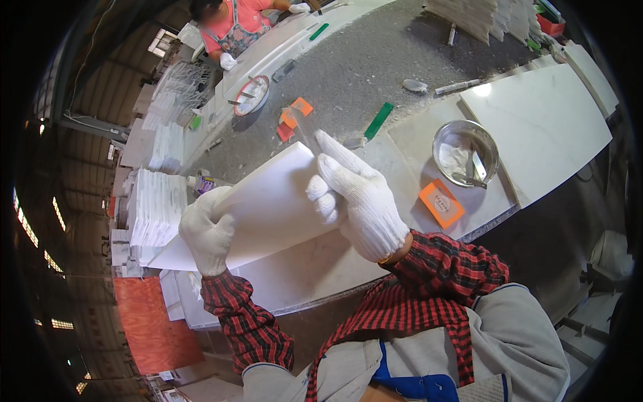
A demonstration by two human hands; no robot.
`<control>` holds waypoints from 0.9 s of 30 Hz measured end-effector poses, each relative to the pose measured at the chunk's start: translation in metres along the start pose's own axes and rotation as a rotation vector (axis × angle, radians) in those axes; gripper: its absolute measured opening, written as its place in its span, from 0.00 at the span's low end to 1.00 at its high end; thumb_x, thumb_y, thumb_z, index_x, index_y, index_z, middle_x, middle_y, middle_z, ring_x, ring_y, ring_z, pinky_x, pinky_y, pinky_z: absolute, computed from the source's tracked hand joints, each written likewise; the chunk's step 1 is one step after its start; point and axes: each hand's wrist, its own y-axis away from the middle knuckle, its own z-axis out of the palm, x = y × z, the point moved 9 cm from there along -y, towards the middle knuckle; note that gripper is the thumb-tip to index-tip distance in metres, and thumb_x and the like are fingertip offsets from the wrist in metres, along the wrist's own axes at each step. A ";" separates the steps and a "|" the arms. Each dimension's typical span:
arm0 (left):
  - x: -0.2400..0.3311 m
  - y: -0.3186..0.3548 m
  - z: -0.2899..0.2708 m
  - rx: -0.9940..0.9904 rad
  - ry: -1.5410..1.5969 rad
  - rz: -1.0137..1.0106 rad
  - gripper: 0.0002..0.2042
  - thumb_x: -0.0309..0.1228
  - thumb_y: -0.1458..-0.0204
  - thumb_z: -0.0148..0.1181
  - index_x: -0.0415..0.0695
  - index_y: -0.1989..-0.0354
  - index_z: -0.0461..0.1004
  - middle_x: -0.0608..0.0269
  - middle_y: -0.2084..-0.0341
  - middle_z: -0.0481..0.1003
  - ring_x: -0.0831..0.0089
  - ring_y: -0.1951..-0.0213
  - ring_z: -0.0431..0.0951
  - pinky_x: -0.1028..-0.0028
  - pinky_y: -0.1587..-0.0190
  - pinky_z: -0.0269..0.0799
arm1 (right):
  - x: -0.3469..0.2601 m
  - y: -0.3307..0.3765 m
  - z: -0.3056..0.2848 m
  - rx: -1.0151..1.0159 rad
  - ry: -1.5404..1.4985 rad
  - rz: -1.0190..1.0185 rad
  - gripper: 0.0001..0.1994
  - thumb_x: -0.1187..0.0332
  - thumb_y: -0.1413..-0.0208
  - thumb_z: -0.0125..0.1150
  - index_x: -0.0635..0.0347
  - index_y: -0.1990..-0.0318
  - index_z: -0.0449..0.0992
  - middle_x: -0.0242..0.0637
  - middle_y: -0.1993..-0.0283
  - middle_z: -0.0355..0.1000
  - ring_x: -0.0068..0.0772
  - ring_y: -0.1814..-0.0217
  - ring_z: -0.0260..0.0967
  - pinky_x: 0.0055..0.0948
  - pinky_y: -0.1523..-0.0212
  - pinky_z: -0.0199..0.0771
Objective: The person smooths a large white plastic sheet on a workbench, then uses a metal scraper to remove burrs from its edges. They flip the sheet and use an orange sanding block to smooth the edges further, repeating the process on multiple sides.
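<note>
A white rectangular slab (274, 208), thin and smooth, is held tilted above the worktable. My left hand (207, 231), in a white knitted glove, clasps its near left edge with the thumb on the face. Beside the slab's right end is my right hand (362, 208), gloved the same way. Its index finger is stretched out and the other fingers are partly bent, with nothing plainly in them. A thin translucent strip (303, 122) shows just beyond that fingertip; whether it touches the glove I cannot tell.
To the right stand a metal bowl (442, 151) of white paste with putty knives and an orange rectangular piece (442, 203). Farther off lie a green bar (380, 120) and a second bowl (262, 100). Stacked white slabs (159, 208) stand left; a co-worker (241, 27) is across the table.
</note>
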 end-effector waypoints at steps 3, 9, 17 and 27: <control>0.002 0.000 -0.002 0.004 0.008 0.007 0.15 0.22 0.61 0.60 0.38 0.62 0.82 0.55 0.70 0.82 0.65 0.66 0.84 0.69 0.59 0.77 | -0.001 -0.005 0.011 -0.056 -0.035 0.003 0.27 0.65 0.31 0.54 0.60 0.27 0.58 0.34 0.69 0.73 0.22 0.72 0.67 0.23 0.71 0.67; 0.007 0.000 -0.001 0.009 0.061 0.015 0.14 0.24 0.61 0.60 0.38 0.63 0.82 0.56 0.71 0.82 0.68 0.67 0.84 0.70 0.60 0.77 | 0.004 0.002 -0.003 0.003 -0.028 -0.019 0.25 0.65 0.31 0.55 0.60 0.30 0.63 0.36 0.67 0.75 0.22 0.73 0.69 0.23 0.72 0.69; -0.001 0.001 0.000 -0.004 -0.022 -0.031 0.15 0.26 0.61 0.61 0.39 0.62 0.82 0.54 0.70 0.83 0.64 0.66 0.85 0.70 0.60 0.77 | -0.001 -0.007 0.010 -0.052 -0.072 -0.058 0.22 0.66 0.31 0.54 0.62 0.32 0.65 0.36 0.68 0.75 0.23 0.74 0.69 0.24 0.74 0.69; -0.008 -0.001 0.002 -0.052 -0.084 0.030 0.15 0.29 0.52 0.64 0.36 0.56 0.81 0.61 0.68 0.82 0.76 0.65 0.80 0.74 0.58 0.75 | 0.001 -0.011 0.012 -0.054 -0.136 -0.079 0.21 0.67 0.31 0.53 0.64 0.34 0.66 0.37 0.68 0.75 0.24 0.75 0.69 0.24 0.75 0.70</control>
